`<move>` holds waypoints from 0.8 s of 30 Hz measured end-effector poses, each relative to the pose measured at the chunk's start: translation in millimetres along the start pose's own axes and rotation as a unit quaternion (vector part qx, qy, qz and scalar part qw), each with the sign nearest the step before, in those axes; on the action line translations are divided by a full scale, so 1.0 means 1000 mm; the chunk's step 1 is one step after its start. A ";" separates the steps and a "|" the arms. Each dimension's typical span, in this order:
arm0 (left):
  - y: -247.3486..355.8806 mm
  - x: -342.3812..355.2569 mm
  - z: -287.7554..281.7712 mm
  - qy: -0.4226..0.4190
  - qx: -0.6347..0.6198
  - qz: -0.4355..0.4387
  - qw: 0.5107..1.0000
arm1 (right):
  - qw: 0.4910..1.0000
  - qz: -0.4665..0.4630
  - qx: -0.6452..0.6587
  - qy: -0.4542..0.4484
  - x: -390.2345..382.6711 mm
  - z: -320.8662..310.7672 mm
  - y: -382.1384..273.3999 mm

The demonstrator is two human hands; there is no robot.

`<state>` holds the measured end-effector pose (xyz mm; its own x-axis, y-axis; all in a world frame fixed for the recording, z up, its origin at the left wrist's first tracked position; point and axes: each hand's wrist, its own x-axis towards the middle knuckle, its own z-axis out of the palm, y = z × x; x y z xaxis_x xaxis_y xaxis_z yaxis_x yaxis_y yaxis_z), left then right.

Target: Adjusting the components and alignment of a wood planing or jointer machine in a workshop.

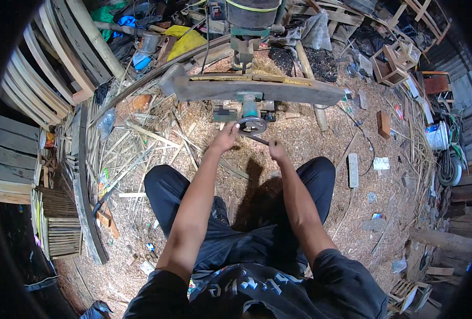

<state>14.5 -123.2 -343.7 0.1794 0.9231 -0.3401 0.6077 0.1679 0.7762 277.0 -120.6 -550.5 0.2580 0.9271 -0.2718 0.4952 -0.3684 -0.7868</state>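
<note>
My left hand (226,137) is closed at the left rim of a dark metal handwheel (252,126), its thumb up against the wheel. Just right of it, my right hand (277,150) grips the end of a thin dark lever (259,140) that slants away below the wheel. Behind the wheel, a green vise-like clamp (250,108) joins a long grey wooden beam (214,91) lying crosswise. Above the beam hangs a drilling machine's head (244,45), with a narrow bit reaching down to the beam's back edge. The bit's tip is hidden.
Wood shavings and sticks cover the floor. Curved timber pieces (65,58) lean at the far left, beside a long plank (84,186). On the right lie a white power strip (353,170) and a brown wood block (383,124). A small wooden frame (387,66) stands farther back.
</note>
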 end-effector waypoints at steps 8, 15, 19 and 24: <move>-0.021 0.012 0.019 0.028 -0.004 0.066 0.997 | 0.973 -0.196 -0.030 0.118 -0.046 0.067 0.009; -0.051 -0.021 -0.008 0.005 0.009 0.001 1.000 | 0.959 -0.105 -0.175 -0.197 -0.070 0.088 -0.020; -0.067 0.002 -0.035 0.031 0.041 0.036 0.998 | 0.996 -0.008 0.031 -0.082 -0.009 0.041 -0.022; -0.058 0.019 -0.070 0.143 -0.034 0.059 0.987 | 0.960 -0.063 0.228 0.151 -0.001 0.007 -0.080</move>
<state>-71.2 -91.2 -357.9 0.0132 0.9960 -0.0886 0.5411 0.0673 0.8382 231.9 -91.4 -491.3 0.4822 0.8751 -0.0404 0.1405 -0.1228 -0.9824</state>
